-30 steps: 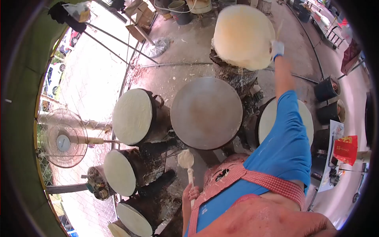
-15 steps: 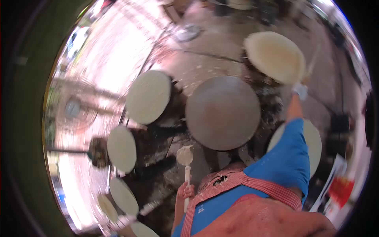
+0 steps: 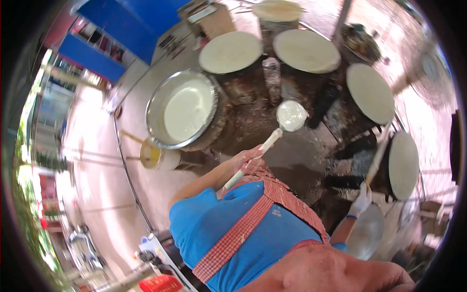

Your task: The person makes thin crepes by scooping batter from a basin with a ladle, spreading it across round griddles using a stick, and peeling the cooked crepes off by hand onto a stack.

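My bare left hand (image 3: 249, 161) is closed around the pale handle of a ladle (image 3: 271, 141). White batter (image 3: 292, 116) fills the ladle's bowl, which is held over the dark floor in front of me. My right hand (image 3: 361, 200), in a white glove, grips a long flat wooden stick (image 3: 377, 159) that points away from me. Beside that hand lies a bare grey griddle (image 3: 367, 233), partly hidden by my arm. Just beyond the stick, a round griddle (image 3: 404, 165) carries a pale layer of batter.
A large metal basin (image 3: 151, 119) of white batter stands at the left. More batter-covered round griddles (image 3: 231, 52) curve across the front to the right. A yellow container (image 3: 151, 154) with sticks sits beside the basin. A cardboard box (image 3: 214, 22) and blue panels are farther back.
My view has swung left, bringing the basin into sight. The ladle, earlier low with beige residue, now holds white batter. My right hand has come in from beside a yellowish round sheet.
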The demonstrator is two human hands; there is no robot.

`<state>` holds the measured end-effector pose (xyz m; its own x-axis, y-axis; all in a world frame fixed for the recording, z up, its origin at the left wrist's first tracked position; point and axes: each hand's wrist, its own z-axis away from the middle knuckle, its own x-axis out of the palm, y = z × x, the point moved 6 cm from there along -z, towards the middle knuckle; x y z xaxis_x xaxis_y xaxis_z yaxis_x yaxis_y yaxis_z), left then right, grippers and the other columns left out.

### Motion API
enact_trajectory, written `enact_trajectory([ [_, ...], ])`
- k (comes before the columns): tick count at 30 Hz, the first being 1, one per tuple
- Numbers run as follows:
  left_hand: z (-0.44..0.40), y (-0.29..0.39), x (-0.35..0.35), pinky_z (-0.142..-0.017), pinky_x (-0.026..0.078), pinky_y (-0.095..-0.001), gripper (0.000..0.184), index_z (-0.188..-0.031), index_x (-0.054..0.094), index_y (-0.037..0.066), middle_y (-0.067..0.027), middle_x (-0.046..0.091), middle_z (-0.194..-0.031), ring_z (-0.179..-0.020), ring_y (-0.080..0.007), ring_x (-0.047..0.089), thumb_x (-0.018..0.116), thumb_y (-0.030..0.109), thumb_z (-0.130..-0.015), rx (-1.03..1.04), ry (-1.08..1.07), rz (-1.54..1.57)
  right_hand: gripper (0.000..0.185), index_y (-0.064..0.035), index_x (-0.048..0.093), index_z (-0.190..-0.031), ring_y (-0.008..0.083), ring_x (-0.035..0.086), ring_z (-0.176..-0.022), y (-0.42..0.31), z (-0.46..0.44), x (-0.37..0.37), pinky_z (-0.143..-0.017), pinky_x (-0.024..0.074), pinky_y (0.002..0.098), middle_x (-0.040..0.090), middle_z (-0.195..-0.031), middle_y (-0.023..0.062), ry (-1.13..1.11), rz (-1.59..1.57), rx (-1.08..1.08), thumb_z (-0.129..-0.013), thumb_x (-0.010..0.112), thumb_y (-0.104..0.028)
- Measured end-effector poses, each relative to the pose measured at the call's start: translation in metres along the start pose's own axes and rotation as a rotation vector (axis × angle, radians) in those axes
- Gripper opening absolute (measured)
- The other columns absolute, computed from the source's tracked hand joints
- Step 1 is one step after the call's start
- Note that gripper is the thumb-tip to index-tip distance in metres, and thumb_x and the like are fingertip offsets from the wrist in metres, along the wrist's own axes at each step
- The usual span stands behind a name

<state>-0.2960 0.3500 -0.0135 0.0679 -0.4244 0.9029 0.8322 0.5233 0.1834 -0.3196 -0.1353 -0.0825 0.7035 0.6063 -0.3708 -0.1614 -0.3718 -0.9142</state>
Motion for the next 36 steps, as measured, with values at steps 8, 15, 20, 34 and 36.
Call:
enact_trajectory([
  [8, 0.2, 0.154, -0.175, -0.025, 0.026, -0.0161, 0.072, -0.135, 0.02, 0.019, -0.0061, 0.045, -0.065, -0.041, -0.0089, 0.04, 0.06, 0.012, -0.076, 0.708, 0.397, -0.182, 0.038, -0.0025, 0.06, -0.1, 0.0293, 0.059, -0.084, -0.277, 0.133, 0.45, -0.075, 0.0433, 0.0351, 0.062, -0.091, 0.0171, -1.208, 0.408, -0.572, -0.074, 0.059, -0.031],
  [15, 0.228, 0.196, -0.421, -0.03, 0.032, -0.0253, 0.026, -0.104, 0.043, 0.004, -0.005, 0.043, -0.055, -0.04, -0.0132, 0.043, 0.051, 0.006, -0.079, 0.573, 0.827, 0.08, 0.018, -0.0056, 0.064, -0.069, 0.0323, 0.061, -0.06, -0.315, 0.354, 0.638, -0.055, 0.0468, 0.0444, 0.061, -0.064, 0.0159, -1.345, 0.833, -1.5, -0.07, 0.052, -0.019],
  [20, 0.23, 0.18, -0.482, -0.03, 0.033, -0.0321, 0.022, -0.092, 0.042, -0.004, -0.0091, 0.043, -0.053, -0.038, -0.0183, 0.043, 0.053, 0.008, -0.077, 0.365, 1.264, -0.011, 0.029, -0.0081, 0.06, -0.082, 0.0315, 0.059, -0.077, -0.318, 0.354, 0.638, -0.068, 0.0456, 0.041, 0.062, -0.078, 0.0145, -1.506, 0.885, -1.136, -0.076, 0.055, -0.036],
  [34, 0.225, 0.247, -0.28, -0.026, 0.019, -0.0174, 0.02, -0.076, 0.031, 0.009, 0.0012, 0.03, -0.05, -0.035, -0.0051, 0.027, 0.047, 0.015, -0.087, 0.664, 0.696, 0.614, 0.043, -0.0057, 0.06, -0.092, 0.0355, 0.059, -0.075, -0.285, 0.321, 0.541, -0.068, 0.0443, 0.0449, 0.061, -0.076, 0.0196, -1.428, 0.763, -0.781, -0.077, 0.055, -0.046],
  [36, 0.261, 0.262, -0.213, -0.025, 0.02, -0.0145, 0.015, -0.085, 0.036, 0.011, -0.0001, 0.035, -0.056, -0.04, -0.0044, 0.031, 0.05, 0.017, -0.086, 0.806, 0.747, 0.463, 0.035, -0.0062, 0.059, -0.087, 0.0347, 0.06, -0.067, -0.315, 0.313, 0.531, -0.06, 0.0458, 0.044, 0.061, -0.071, 0.019, -1.279, 0.475, -0.939, -0.078, 0.057, -0.039],
])
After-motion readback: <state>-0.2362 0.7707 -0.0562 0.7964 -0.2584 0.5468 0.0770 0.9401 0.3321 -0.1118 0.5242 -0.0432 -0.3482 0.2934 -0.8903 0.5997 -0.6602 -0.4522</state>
